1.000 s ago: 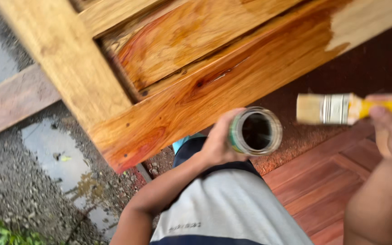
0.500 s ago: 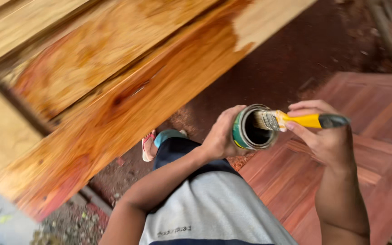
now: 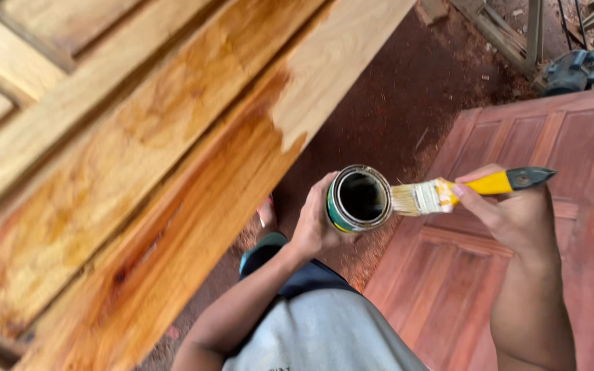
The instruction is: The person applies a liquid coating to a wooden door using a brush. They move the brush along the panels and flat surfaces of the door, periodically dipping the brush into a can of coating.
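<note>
My left hand [image 3: 314,223] grips a small round green tin [image 3: 357,198] with its open mouth toward me, dark inside. My right hand [image 3: 507,209] holds a flat paintbrush [image 3: 465,188] by its yellow and black handle; the pale bristles touch the tin's right rim. Up and to the left slants a panelled wooden door [image 3: 125,172], most of it glossy orange-brown with wet finish, with a pale bare patch [image 3: 338,62] at its upper end.
A reddish-brown panelled door [image 3: 503,275] lies flat under my right arm. Dark red dirt ground [image 3: 407,103] runs between the two doors. Wooden slats and a grey-blue motor [image 3: 572,69] sit at the top right. My grey shirt and a foot show below.
The brush went from out at the right into the tin's mouth, then drew back to its rim. The view has swung right, showing more of the red door.
</note>
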